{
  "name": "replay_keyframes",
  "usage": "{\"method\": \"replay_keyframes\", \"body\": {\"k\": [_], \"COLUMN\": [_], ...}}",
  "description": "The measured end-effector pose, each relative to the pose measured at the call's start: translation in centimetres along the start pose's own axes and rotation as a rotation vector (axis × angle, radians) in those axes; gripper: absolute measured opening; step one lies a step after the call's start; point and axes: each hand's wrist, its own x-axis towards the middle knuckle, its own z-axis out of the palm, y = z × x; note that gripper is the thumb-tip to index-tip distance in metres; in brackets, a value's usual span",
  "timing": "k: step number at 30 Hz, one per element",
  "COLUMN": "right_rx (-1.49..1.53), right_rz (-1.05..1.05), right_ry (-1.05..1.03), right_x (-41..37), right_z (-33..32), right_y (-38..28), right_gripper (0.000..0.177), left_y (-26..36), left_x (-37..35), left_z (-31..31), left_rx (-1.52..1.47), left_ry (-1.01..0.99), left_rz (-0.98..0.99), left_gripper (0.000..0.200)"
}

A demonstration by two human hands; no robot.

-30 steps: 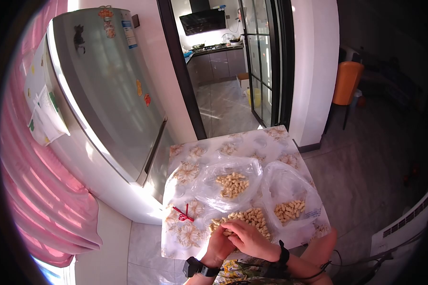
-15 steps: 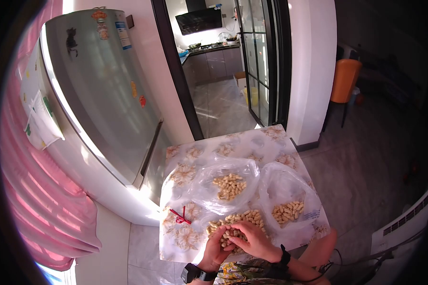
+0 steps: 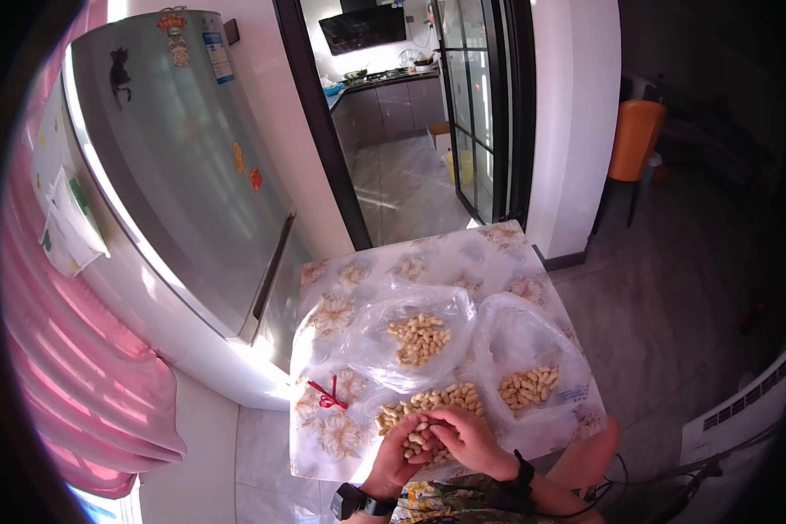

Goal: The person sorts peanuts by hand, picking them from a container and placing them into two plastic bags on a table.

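A pile of unshelled peanuts [image 3: 463,398] lies at the near edge of the table, partly hidden by my hands. My left hand [image 3: 396,456] is curled over the pile with a few peanuts in its fingers. My right hand [image 3: 472,444] meets it from the other side, its thumb and fingertips closed together; what they pinch is too small to make out. Just beyond, a clear plastic bag [image 3: 371,336] lies spread with peanuts [image 3: 421,339] in it. To the right, another clear bag [image 3: 520,327] holds more peanuts [image 3: 529,387].
A red tie [image 3: 327,395] lies on the flowered tablecloth [image 3: 336,437] at the left. Close by on the left stands a fridge [image 3: 192,175]. A glass door [image 3: 480,113] opens to a kitchen behind the table, and an orange chair [image 3: 636,140] is at the right.
My hands stay over the pile, and the fingers have shifted slightly, showing more of the peanuts in my left hand. The whole view has tilted a little.
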Motion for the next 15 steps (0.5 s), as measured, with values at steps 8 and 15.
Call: {"method": "replay_keyframes", "body": {"k": [8, 15], "right_rx": [-0.031, 0.073], "right_rz": [0.016, 0.099], "right_ry": [0.054, 0.162], "right_x": [-0.3, -0.5], "right_z": [-0.4, -0.4], "right_y": [0.2, -0.4], "right_gripper": [0.018, 0.013], "left_y": [-0.2, -0.5], "left_x": [-0.3, -0.3], "left_z": [0.4, -0.4], "left_rx": [0.11, 0.065], "left_ry": [0.021, -0.051], "left_rz": [0.093, 0.138], "left_gripper": [0.016, 0.013]}}
